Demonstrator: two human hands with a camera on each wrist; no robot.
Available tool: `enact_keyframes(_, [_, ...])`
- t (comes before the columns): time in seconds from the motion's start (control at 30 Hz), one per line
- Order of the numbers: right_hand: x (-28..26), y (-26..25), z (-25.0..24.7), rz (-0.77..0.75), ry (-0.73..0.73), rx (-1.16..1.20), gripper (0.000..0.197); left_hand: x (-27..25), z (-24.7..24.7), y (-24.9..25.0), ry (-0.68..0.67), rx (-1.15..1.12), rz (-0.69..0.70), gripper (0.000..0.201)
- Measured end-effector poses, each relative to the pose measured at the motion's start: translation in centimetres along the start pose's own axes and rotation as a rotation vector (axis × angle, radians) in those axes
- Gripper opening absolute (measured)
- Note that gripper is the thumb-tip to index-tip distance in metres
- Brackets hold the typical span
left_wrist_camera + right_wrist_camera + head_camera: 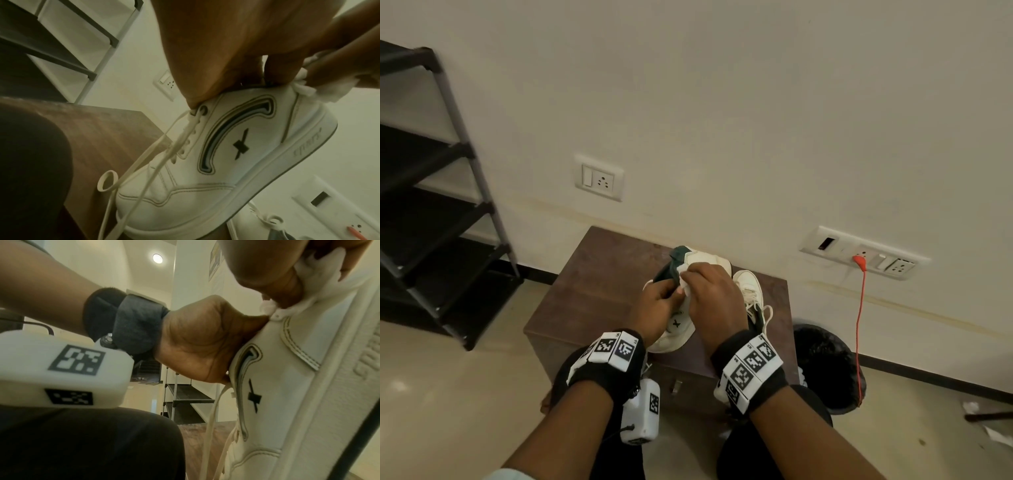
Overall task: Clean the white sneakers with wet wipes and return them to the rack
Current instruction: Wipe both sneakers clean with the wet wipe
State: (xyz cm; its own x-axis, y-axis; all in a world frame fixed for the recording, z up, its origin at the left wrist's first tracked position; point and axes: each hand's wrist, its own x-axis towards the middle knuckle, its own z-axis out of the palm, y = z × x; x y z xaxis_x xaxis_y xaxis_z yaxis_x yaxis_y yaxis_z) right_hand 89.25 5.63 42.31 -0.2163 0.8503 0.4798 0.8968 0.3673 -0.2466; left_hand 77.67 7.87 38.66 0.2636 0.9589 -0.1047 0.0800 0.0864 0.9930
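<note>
A white sneaker (677, 334) (236, 154) (287, 386) with a dark green heel and a black X mark is tilted, heel up, over the brown cabinet (599, 270). My left hand (659, 308) (197, 344) grips its collar, fingers curled inside the opening. My right hand (714, 298) pinches a crumpled white wet wipe (686, 281) (304, 87) (316, 277) and presses it on the heel edge. A second white sneaker (751, 291) lies on the cabinet to the right, partly hidden behind my right hand. Loose laces (144, 162) hang down.
A black shoe rack (431, 192) with dark shelves stands at the left against the wall. A black bin (828, 366) sits on the floor right of the cabinet. An orange cable (859, 325) hangs from a wall socket. Scraps lie on the floor at the far right.
</note>
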Motion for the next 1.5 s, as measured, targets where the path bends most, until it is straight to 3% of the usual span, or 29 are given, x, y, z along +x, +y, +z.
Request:
enact_keyframes(0.13, [-0.3, 0.3, -0.6, 0.044, 0.013, 0.006, 0.030, -0.4, 0.1, 0.4, -0.101, 0.154, 0.046, 0.013])
enact_keyframes(0.27, [-0.4, 0.7, -0.7, 0.071, 0.003, 0.026, 0.036, 0.2, 0.7, -0.3, -0.050, 0.290, 0.107, 0.008])
enact_keyframes(0.4, [-1.7, 0.5, 0.0, 0.003, -0.026, 0.010, 0.029, 0.5, 0.5, -0.3, 0.017, 0.226, 0.119, 0.027])
enact_keyframes(0.5, [-2.3, 0.2, 0.5, -0.053, -0.014, 0.005, 0.025, 0.4, 0.0, 0.2, 0.026, 0.124, 0.085, 0.037])
enact_keyframes(0.57, [-1.7, 0.3, 0.2, -0.057, -0.008, -0.010, 0.024, 0.0, -0.1, 0.6, -0.006, 0.057, 0.043, 0.031])
enact_keyframes(0.63, [-0.3, 1.0, 0.0, 0.009, -0.018, -0.020, 0.026, -0.7, 0.3, 0.4, -0.069, 0.011, -0.016, 0.026])
enact_keyframes(0.77, [1.6, 2.6, -0.1, 0.152, -0.064, 0.022, 0.026, -1.2, 1.4, -0.9, -0.100, -0.032, -0.067, 0.035])
enact_keyframes(1.0, [-3.3, 0.9, 1.7, -0.029, -0.234, 0.004, 0.028, -0.2, 0.9, -2.5, -0.060, -0.208, -0.154, 0.027])
enact_keyframes(1.33, [1.9, 5.2, 6.6, 0.148, -0.142, -0.025, 0.026, 6.1, -1.2, -6.2, -0.327, -0.433, -0.308, 0.058])
enact_keyframes(1.5, [1.2, 6.1, 9.3, 0.111, -0.230, 0.031, 0.025, 8.2, -1.3, -8.9, -0.345, -0.810, -0.362, 0.057])
